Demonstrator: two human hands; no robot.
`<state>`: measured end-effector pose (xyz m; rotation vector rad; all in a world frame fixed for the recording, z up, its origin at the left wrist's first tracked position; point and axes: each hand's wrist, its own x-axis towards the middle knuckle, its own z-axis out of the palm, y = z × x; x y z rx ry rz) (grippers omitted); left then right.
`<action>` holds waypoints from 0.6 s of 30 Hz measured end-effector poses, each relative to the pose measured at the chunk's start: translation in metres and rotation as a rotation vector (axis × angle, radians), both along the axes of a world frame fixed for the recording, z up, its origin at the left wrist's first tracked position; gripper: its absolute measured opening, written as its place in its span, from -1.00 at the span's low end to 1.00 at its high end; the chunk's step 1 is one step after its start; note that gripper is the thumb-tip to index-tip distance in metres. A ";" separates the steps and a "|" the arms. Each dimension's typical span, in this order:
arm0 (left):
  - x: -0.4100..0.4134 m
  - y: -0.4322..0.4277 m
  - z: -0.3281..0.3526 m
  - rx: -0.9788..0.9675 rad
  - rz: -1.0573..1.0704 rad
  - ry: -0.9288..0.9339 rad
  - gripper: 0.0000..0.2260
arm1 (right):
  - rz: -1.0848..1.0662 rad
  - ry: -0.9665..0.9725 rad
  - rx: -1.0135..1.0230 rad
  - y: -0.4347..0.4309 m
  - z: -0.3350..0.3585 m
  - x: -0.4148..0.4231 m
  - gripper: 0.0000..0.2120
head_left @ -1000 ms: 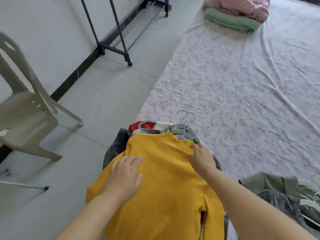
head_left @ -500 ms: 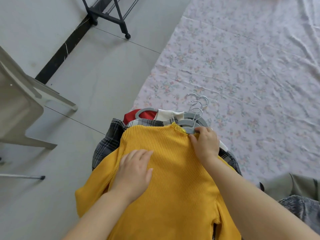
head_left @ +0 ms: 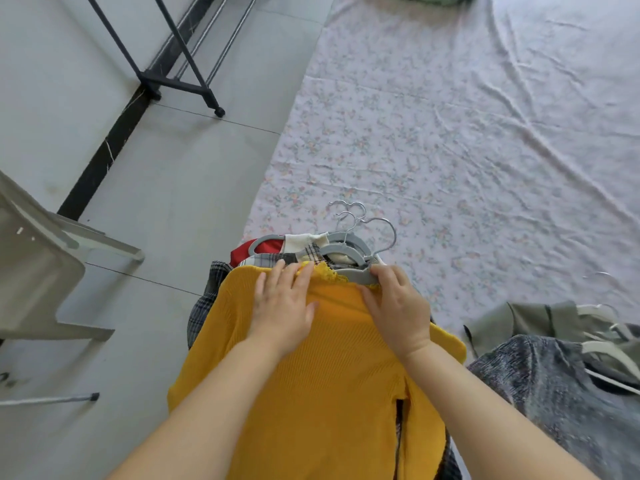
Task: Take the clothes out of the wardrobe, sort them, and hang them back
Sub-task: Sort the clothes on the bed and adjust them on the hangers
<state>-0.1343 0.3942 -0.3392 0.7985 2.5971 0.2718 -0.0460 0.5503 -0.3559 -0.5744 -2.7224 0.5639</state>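
Well off to the left of both hands stands a pale plastic chair [head_left: 38,271], and beyond it, far past the fingertips, is the black foot of the clothes rack [head_left: 180,86] on bare tile. Closer in, the yellow sweater [head_left: 311,393] lies on top of a pile of hung clothes. A plaid garment [head_left: 204,306] peeks out just left of the left hand [head_left: 282,308]. That hand lies flat on the knit, fingers straight and together, their tips reaching the frilled neckline. Just to its right, the grey hanger [head_left: 351,277] sits in the collar with its long axis running across from one hand to the other. Its wire hook [head_left: 382,233] curls away from the person among the hooks of the hangers beneath. The right hand [head_left: 398,310] is the nearer one: its fingers curl over the hanger's near shoulder and its thumb rests on the sweater. I'd guess the next move is to work the hanger against the neckline, the left palm pinning the cloth while the right slides it sideways. The stacked hooks ahead could snag. Beyond and to the right of the right hand the floral sheet [head_left: 467,140] offers wide open room, and farther right lie an olive garment [head_left: 512,323] and a mottled grey one [head_left: 554,393].
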 end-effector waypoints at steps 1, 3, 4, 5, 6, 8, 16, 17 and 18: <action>0.004 -0.001 0.007 0.020 -0.020 0.017 -0.48 | -0.017 0.016 0.017 -0.001 0.010 0.008 -0.73; 0.014 -0.006 0.020 0.090 -0.079 0.054 -0.52 | -0.054 0.041 0.041 -0.004 0.029 0.028 -0.76; 0.021 -0.009 0.028 0.139 -0.121 0.077 -0.54 | -0.076 0.049 0.053 -0.006 0.039 0.040 -0.76; 0.028 -0.011 0.036 0.191 -0.168 0.105 -0.56 | -0.103 0.055 0.067 -0.008 0.049 0.052 -0.76; 0.037 -0.014 0.043 0.233 -0.216 0.136 -0.59 | -0.133 0.060 0.081 -0.010 0.059 0.066 -0.76; 0.057 -0.018 0.058 0.290 -0.298 0.200 -0.63 | -0.196 0.073 0.104 -0.016 0.079 0.098 -0.76; 0.156 -0.016 0.112 0.565 -0.521 0.211 -0.65 | -0.446 0.122 0.103 -0.052 0.139 0.242 -0.75; 0.170 -0.013 0.117 0.594 -0.549 0.212 -0.66 | -0.479 0.123 0.095 -0.055 0.145 0.261 -0.75; 0.185 -0.010 0.122 0.620 -0.576 0.210 -0.67 | -0.511 0.125 0.082 -0.057 0.150 0.280 -0.75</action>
